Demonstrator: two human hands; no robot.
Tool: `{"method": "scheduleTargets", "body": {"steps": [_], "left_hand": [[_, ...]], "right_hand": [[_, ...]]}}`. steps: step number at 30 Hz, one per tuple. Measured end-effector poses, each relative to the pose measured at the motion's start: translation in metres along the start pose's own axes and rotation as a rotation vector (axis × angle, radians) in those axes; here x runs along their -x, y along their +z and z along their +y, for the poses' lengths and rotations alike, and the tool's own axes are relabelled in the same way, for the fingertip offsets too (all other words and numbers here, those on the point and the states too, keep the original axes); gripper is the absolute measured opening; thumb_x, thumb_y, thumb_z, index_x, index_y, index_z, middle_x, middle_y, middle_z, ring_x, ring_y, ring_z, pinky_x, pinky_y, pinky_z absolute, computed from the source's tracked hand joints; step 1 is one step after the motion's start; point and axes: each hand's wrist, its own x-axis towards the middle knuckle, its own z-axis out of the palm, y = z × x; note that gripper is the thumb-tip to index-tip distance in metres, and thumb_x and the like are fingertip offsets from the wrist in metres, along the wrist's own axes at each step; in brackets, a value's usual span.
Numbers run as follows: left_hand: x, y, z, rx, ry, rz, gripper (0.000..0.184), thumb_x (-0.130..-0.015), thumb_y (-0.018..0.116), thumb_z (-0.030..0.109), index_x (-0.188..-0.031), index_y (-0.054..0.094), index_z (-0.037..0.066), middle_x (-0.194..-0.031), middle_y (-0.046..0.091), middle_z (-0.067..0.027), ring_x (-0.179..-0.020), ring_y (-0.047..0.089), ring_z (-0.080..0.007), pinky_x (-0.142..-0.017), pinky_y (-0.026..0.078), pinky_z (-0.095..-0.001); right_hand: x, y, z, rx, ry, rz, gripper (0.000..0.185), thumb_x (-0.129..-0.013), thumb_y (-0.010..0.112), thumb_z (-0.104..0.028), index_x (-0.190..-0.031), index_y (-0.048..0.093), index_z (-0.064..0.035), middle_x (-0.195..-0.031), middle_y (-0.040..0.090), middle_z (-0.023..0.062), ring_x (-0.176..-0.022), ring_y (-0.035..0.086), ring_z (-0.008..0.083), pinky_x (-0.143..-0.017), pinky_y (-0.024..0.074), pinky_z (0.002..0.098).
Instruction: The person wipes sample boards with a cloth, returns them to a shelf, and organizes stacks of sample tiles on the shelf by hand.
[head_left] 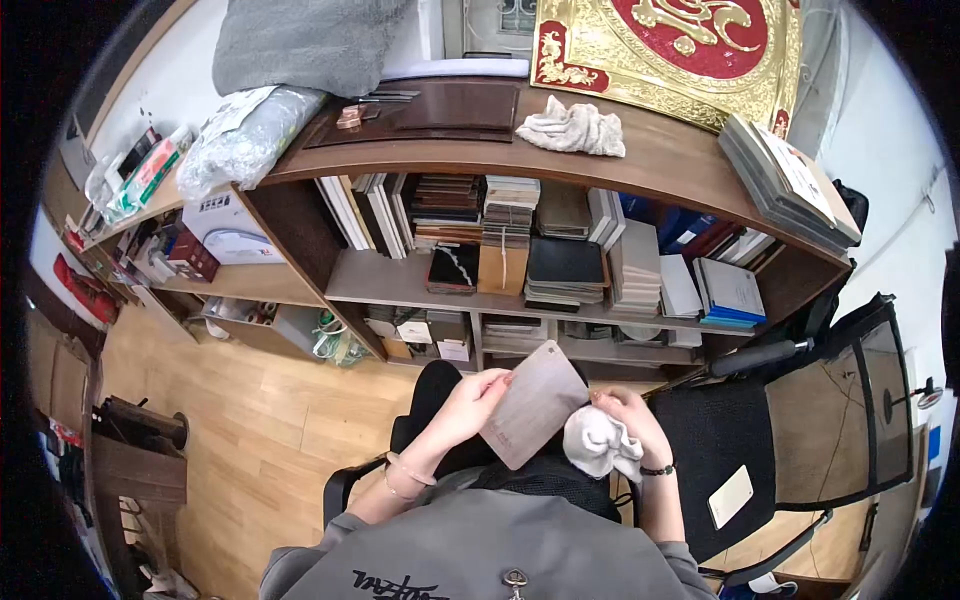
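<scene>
A flat gray-brown panel (535, 405) tilts above the person's lap (458, 456), its left edge grasped in the left hand (484, 398), while the right hand (628, 414) clasps a bunched white cloth (602, 446) by the panel's right edge. From my remote post I see a small hole near the panel's top corner and faint markings toward its lower left; I cannot read them, nor tell whether the cloth touches the edge.

I judge the left hand's edge hold sound — it leaves most of the face uncovered — and I would keep it firm without flexing the panel, which looks thin and stiff. I would want the cloth folded into a flat pad under the right hand rather than wadded, so that any pressure on the face falls evenly. Light strokes, from the held side outward, should put the least strain on the grip; the lap could lend backing if the panel needs steadying.

Ahead stands a wooden shelf unit (388, 281) with stacked flat pieces (564, 262), a second crumpled cloth (572, 130) on its top. At right, a pale rectangle (731, 497) lies on a black chair (700, 430).
</scene>
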Motion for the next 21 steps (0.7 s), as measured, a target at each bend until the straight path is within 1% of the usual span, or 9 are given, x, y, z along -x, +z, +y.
{"method": "scheduleTargets", "body": {"steps": [5, 6, 8, 10, 12, 14, 15, 18, 21], "left_hand": [[-0.017, -0.009, -0.031, 0.236, -0.158, -0.03, 0.034, -0.094, 0.044, 0.023, -0.115, 0.053, -0.002, -0.096, 0.062, -0.0059, -0.089, 0.053, -0.0094, -0.082, 0.042, -0.0228], [-0.017, -0.007, -0.034, 0.293, -0.135, 0.004, 0.036, -0.094, 0.044, 0.025, -0.118, 0.051, -0.002, -0.099, 0.061, -0.0076, -0.091, 0.054, -0.0103, -0.083, 0.042, -0.0235], [-0.018, -0.006, -0.037, 0.403, -0.085, 0.071, 0.041, -0.094, 0.042, 0.028, -0.124, 0.045, -0.001, -0.106, 0.059, -0.0111, -0.096, 0.055, -0.012, -0.086, 0.042, -0.025], [-0.007, -0.015, -0.019, 0.43, -0.133, 0.075, 0.043, -0.094, 0.041, 0.03, -0.125, 0.043, 0.0, -0.108, 0.058, -0.0118, -0.098, 0.055, -0.0138, -0.087, 0.043, -0.0263], [0.008, -0.027, -0.002, 0.489, -0.232, 0.08, 0.046, -0.094, 0.04, 0.032, -0.129, 0.038, 0.002, -0.114, 0.056, -0.0132, -0.102, 0.056, -0.0173, -0.089, 0.043, -0.0289], [0.02, -0.039, -0.025, 0.473, -0.275, 0.062, 0.045, -0.094, 0.04, 0.032, -0.129, 0.039, 0.003, -0.114, 0.056, -0.0136, -0.103, 0.056, -0.0199, -0.089, 0.043, -0.0306], [0.025, -0.041, -0.032, 0.456, -0.313, 0.051, 0.044, -0.093, 0.041, 0.031, -0.128, 0.04, 0.004, -0.115, 0.056, -0.014, -0.104, 0.056, -0.0225, -0.089, 0.044, -0.0322], [0.041, -0.04, -0.038, 0.471, -0.396, 0.009, 0.043, -0.093, 0.041, 0.028, -0.128, 0.04, 0.004, -0.115, 0.056, -0.0132, -0.103, 0.056, -0.0214, -0.089, 0.044, -0.0318], [0.049, -0.039, -0.035, 0.456, -0.401, -0.034, 0.043, -0.093, 0.041, 0.028, -0.128, 0.041, 0.004, -0.115, 0.056, -0.0131, -0.103, 0.056, -0.0212, -0.088, 0.044, -0.0314]], "right_hand": [[-0.016, 0.02, 0.0, -0.412, 0.204, -0.35, 0.023, -0.084, 0.061, -0.022, -0.088, 0.063, 0.0, -0.074, 0.063, 0.0024, -0.06, 0.057, 0.008, -0.054, 0.0452, 0.0205], [-0.028, 0.02, 0.005, -0.413, 0.203, -0.351, 0.023, -0.084, 0.061, -0.022, -0.088, 0.063, 0.0, -0.074, 0.063, 0.0024, -0.06, 0.057, 0.008, -0.054, 0.0452, 0.0205], [-0.066, 0.018, 0.017, -0.444, -0.006, -0.334, 0.019, -0.084, 0.062, -0.018, -0.09, 0.062, -0.0005, -0.077, 0.064, 0.0051, -0.061, 0.06, 0.0115, -0.053, 0.0463, 0.0206], [-0.095, 0.006, -0.004, -0.378, -0.039, -0.114, 0.021, -0.084, 0.061, -0.02, -0.082, 0.06, 0.0014, -0.075, 0.063, 0.0079, -0.065, 0.06, 0.0124, -0.057, 0.0495, 0.0235], [-0.148, -0.012, 0.006, -0.639, -0.182, 0.144, 0.021, -0.085, 0.059, -0.018, -0.077, 0.059, 0.0012, -0.074, 0.062, 0.0093, -0.063, 0.06, 0.0144, -0.055, 0.0488, 0.0267], [-0.202, -0.039, 0.024, -0.517, -0.136, 0.18, 0.02, -0.085, 0.059, -0.016, -0.081, 0.058, 0.0034, -0.077, 0.062, 0.0091, -0.063, 0.06, 0.0171, -0.055, 0.0476, 0.0306], [-0.21, -0.036, 0.021, -0.519, -0.145, 0.184, 0.02, -0.085, 0.059, -0.016, -0.081, 0.058, 0.0034, -0.077, 0.062, 0.0091, -0.063, 0.06, 0.0171, -0.055, 0.0476, 0.0306], [-0.229, -0.014, 0.018, -0.524, -0.197, 0.346, 0.025, -0.086, 0.056, -0.019, -0.079, 0.06, 0.004, -0.075, 0.062, 0.0076, -0.065, 0.06, 0.0185, -0.057, 0.0459, 0.0337], [-0.253, 0.002, 0.022, -0.396, -0.229, 0.474, 0.033, -0.087, 0.054, -0.025, -0.079, 0.06, 0.0069, -0.073, 0.062, 0.0128, -0.067, 0.06, 0.023, -0.062, 0.0452, 0.035]]}}
